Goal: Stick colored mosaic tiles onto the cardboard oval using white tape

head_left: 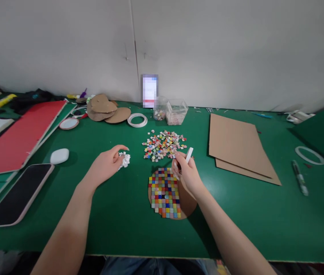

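My left hand (106, 163) is over a small heap of white scraps (125, 159), its thumb and forefinger apart, with no held thing showing. My right hand (187, 172) is closed around a white stick-like tool (189, 154). Its fingertips are at the near edge of a loose pile of small coloured mosaic tiles (164, 144). Just below lies a round cardboard piece (189, 204), largely covered by rows of square mosaic tiles (164, 193). Part of the disc's bare right side is beneath my right hand and forearm.
Behind the loose tiles stand a clear square box (176, 112), a round clear tub (160, 110) and a lit phone (149, 91). Cardboard sheets (236, 145) lie right, near a pen (299, 177). Left are a dark phone (18, 194), earbud case (59, 156), tape roll (137, 120) and cardboard discs (118, 115).
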A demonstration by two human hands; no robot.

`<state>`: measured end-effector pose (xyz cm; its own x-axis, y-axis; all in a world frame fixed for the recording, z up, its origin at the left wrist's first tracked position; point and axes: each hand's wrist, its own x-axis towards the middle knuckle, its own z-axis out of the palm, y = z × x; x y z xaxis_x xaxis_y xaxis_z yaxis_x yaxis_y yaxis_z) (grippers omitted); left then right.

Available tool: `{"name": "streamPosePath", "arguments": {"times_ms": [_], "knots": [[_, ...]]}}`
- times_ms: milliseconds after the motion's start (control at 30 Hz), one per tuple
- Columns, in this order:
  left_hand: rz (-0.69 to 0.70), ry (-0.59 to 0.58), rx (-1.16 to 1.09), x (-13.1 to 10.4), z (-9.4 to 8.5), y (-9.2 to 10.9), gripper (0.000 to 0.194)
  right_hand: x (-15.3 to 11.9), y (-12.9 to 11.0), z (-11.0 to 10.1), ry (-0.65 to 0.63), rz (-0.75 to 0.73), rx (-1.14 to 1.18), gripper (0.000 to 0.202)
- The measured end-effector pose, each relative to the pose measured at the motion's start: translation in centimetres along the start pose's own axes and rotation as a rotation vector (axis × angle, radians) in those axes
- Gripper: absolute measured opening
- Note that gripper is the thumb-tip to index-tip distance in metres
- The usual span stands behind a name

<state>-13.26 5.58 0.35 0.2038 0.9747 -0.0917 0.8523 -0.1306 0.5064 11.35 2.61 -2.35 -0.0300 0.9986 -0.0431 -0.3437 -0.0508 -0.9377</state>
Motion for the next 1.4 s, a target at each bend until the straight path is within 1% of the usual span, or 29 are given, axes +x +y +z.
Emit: {"name": "streamPosePath", "arguments": {"times_ms": [67, 233, 300, 367, 433, 533, 600, 633, 700, 767, 833, 900, 967, 1067, 1133, 1167, 1200, 1233, 1333, 1367, 1400], "knots": [[0.011, 0.02, 0.003, 0.0, 0.0, 0.0, 0.03, 0.0, -0.2, 0.1, 0.015, -0.006, 0.001, 0.038], [-0.012, -0.012, -0.059, 0.1, 0.0, -0.2, 0.03, -0.1, -0.3, 0.1, 0.014, -0.011, 0.011, 0.038], [0.009, 0.002, -0.095, 0.2, 0.0, -0.2, 0.031, -0.1, -0.2, 0.0, 0.007, -0.008, 0.005, 0.037], [0.043, 0.018, -0.144, 0.2, 0.0, 0.2, 0.031, -0.2, -0.2, 0.1, -0.008, 0.0, -0.016, 0.036], [0.065, 0.001, -0.212, 0.1, 0.3, 1.0, 0.032, -0.4, -0.3, 0.3, -0.05, 0.022, -0.064, 0.036], [0.113, -0.085, -0.316, -0.5, 1.6, 2.9, 0.036, -0.8, -0.4, 0.9, -0.15, 0.058, -0.179, 0.036], [0.213, -0.139, -0.373, -1.0, 2.8, 4.3, 0.038, -1.2, -0.3, 1.3, -0.214, 0.06, -0.252, 0.035], [0.252, -0.156, -0.389, -1.2, 3.5, 4.8, 0.039, -1.3, -0.1, 1.5, -0.242, 0.06, -0.285, 0.033], [0.3, -0.145, -0.409, -1.6, 4.7, 5.6, 0.039, -1.5, 0.3, 1.7, -0.281, 0.071, -0.344, 0.031], [0.339, -0.119, -0.428, -1.8, 5.6, 5.9, 0.037, -1.7, 0.8, 1.8, -0.285, 0.095, -0.385, 0.031], [0.361, -0.09, -0.434, -1.8, 6.1, 5.9, 0.034, -1.8, 1.1, 1.8, -0.28, 0.13, -0.391, 0.034], [0.366, -0.047, -0.428, -1.9, 6.3, 5.8, 0.032, -1.8, 1.2, 1.8, -0.295, 0.168, -0.352, 0.037], [0.356, 0.021, -0.413, -1.9, 6.2, 5.7, 0.031, -1.9, 0.9, 1.7, -0.335, 0.198, -0.314, 0.043], [0.301, 0.131, -0.404, -1.8, 5.7, 5.6, 0.03, -1.9, -0.2, 1.6, -0.407, 0.229, -0.339, 0.05], [0.227, 0.198, -0.457, -1.7, 5.3, 5.5, 0.031, -2.0, -1.2, 1.6, -0.451, 0.224, -0.403, 0.044], [0.19, 0.209, -0.493, -1.7, 5.3, 5.4, 0.031, -2.0, -1.6, 1.6, -0.481, 0.219, -0.434, 0.041], [0.161, 0.199, -0.522, -1.7, 5.3, 5.4, 0.032, -2.0, -1.9, 1.5, -0.507, 0.215, -0.456, 0.039], [0.148, 0.153, -0.537, -1.7, 5.4, 5.4, 0.035, -2.0, -2.1, 1.5, -0.53, 0.215, -0.468, 0.039], [0.206, -0.119, -0.475, -1.9, 6.3, 5.7, 0.055, -1.8, -2.1, 1.1, -0.592, 0.254, -0.475, 0.042], [0.234, -0.184, -0.438, -2.0, 6.6, 5.8, 0.057, -1.8, -2.0, 0.9, -0.623, 0.276, -0.481, 0.043], [0.253, -0.214, -0.411, -2.1, 6.9, 5.9, 0.055, -1.7, -1.8, 0.8, -0.666, 0.299, -0.488, 0.042]]}}
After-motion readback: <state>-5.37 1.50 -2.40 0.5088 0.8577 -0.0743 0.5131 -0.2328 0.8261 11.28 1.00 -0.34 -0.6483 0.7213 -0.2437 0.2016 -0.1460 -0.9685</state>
